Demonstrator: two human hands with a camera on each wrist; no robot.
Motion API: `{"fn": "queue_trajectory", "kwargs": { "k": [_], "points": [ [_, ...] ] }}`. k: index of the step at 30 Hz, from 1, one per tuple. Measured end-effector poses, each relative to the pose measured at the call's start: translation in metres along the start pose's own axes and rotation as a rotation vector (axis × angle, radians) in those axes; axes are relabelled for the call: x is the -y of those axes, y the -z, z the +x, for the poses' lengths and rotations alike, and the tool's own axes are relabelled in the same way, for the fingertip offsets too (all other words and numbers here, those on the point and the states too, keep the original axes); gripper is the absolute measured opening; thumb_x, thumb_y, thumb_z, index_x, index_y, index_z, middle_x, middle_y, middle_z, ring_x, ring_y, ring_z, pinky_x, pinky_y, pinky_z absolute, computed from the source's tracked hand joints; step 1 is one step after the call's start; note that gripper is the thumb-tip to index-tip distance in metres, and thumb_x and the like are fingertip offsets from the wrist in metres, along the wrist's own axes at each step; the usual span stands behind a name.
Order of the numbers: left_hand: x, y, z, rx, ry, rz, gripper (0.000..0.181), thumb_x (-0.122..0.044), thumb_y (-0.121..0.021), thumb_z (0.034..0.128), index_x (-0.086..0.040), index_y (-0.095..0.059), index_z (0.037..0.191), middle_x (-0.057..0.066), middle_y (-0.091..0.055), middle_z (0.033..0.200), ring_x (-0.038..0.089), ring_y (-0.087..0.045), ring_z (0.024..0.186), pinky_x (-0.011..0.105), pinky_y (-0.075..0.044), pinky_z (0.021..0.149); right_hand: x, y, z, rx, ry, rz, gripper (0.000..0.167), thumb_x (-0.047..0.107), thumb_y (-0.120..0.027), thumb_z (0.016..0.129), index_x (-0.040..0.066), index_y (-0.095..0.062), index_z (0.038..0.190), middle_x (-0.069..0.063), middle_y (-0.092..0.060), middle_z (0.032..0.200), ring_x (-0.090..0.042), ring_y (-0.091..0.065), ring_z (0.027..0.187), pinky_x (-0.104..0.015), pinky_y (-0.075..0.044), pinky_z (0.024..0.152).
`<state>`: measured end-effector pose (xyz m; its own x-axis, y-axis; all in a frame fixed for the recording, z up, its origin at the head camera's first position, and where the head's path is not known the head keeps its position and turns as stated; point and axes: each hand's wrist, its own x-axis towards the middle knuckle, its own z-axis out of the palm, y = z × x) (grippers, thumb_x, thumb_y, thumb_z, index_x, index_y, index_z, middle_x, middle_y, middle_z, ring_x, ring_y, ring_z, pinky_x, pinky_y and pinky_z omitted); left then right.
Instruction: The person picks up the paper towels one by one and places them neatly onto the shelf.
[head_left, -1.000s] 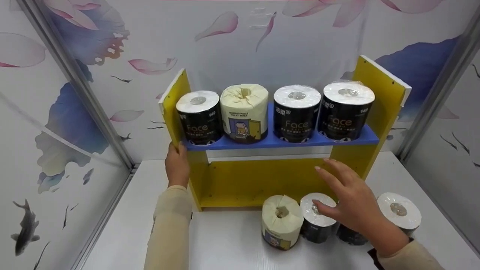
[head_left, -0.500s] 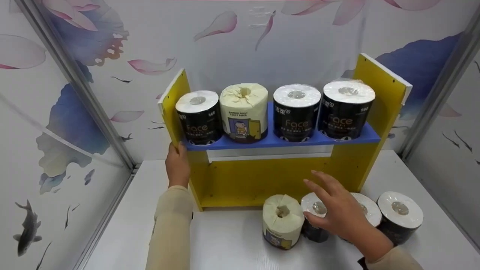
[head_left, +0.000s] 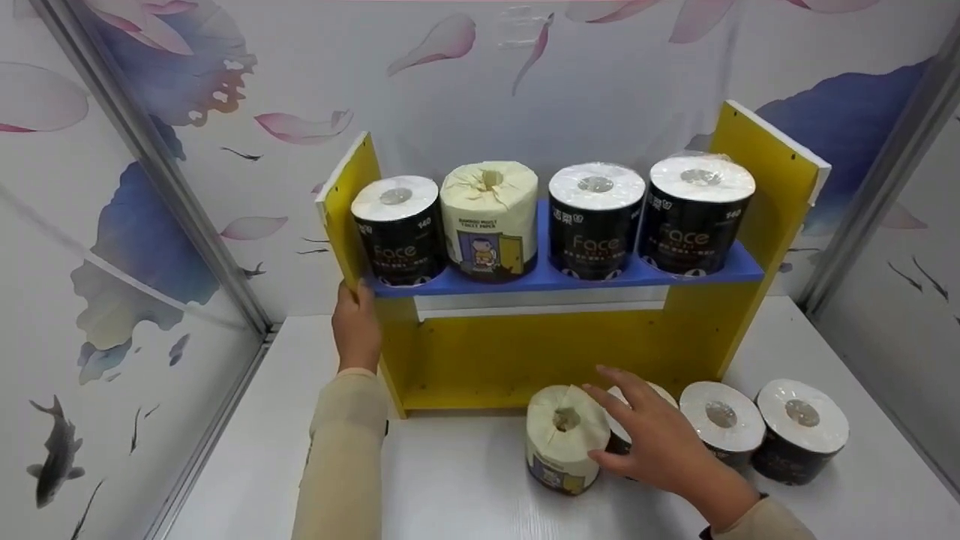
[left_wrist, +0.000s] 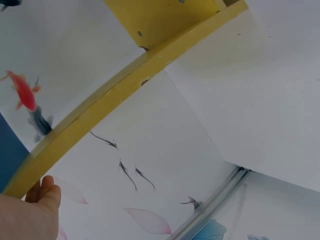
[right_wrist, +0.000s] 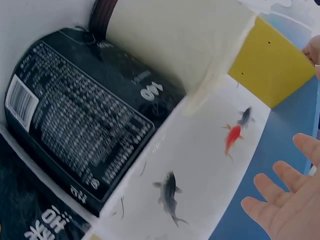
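Note:
My left hand grips the left side panel of a yellow shelf just below its blue board; in the left wrist view its fingers bend around the panel's edge. Over the table, my right hand is held with fingers spread beside a cream-wrapped toilet roll. Whether thumb or fingertips touch that roll, I cannot tell. A black-wrapped toilet roll is largely hidden behind this hand. In the right wrist view the fingers are apart, with the black roll and the cream roll near.
Two more black-wrapped rolls stand at the right on the white table. On the blue board stand three black rolls and one cream roll. Printed wall panels enclose the back and sides.
My right hand has moved left and down from above the black rolls to the cream roll's side, uncovering the black rolls at right. My left hand has stayed on the panel.

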<state>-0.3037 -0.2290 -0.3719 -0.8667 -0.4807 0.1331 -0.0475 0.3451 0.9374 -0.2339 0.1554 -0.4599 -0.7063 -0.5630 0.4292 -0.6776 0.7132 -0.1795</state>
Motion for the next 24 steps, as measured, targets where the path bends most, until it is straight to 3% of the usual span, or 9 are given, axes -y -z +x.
{"fn": "queue_trajectory", "kwargs": {
  "k": [6, 13, 24],
  "points": [
    [0.000, 0.000, -0.002, -0.005, -0.019, -0.010, 0.050, -0.039, -0.029, 0.1046, -0.013, -0.033, 0.147, 0.011, -0.046, 0.143, 0.027, -0.045, 0.128, 0.044, -0.032, 0.108, 0.003, -0.009, 0.000, 0.073, -0.014, 0.038, 0.079, 0.050, -0.078, 0.075, 0.018, -0.049, 0.142, -0.010, -0.034, 0.151, -0.033, -0.044, 0.129, -0.049, -0.047, 0.092],
    [0.000, 0.000, -0.002, -0.004, -0.024, -0.005, 0.051, -0.039, -0.029, 0.1047, -0.012, -0.033, 0.147, 0.011, -0.045, 0.145, 0.026, -0.044, 0.129, 0.044, -0.032, 0.108, 0.005, -0.020, 0.001, 0.139, -0.024, 0.116, 0.076, 0.047, -0.077, 0.077, 0.019, -0.048, 0.142, -0.010, -0.034, 0.151, -0.037, -0.042, 0.130, -0.062, -0.042, 0.091],
    [0.001, 0.000, -0.001, 0.001, -0.009, 0.010, 0.051, -0.042, -0.028, 0.1045, -0.013, -0.033, 0.147, 0.011, -0.046, 0.144, 0.027, -0.045, 0.128, 0.045, -0.033, 0.107, 0.007, -0.036, 0.009, 0.234, -0.021, 0.087, 0.076, 0.049, -0.076, 0.076, 0.021, -0.048, 0.141, -0.011, -0.034, 0.150, -0.036, -0.039, 0.132, -0.054, -0.045, 0.093]
  ]
}}
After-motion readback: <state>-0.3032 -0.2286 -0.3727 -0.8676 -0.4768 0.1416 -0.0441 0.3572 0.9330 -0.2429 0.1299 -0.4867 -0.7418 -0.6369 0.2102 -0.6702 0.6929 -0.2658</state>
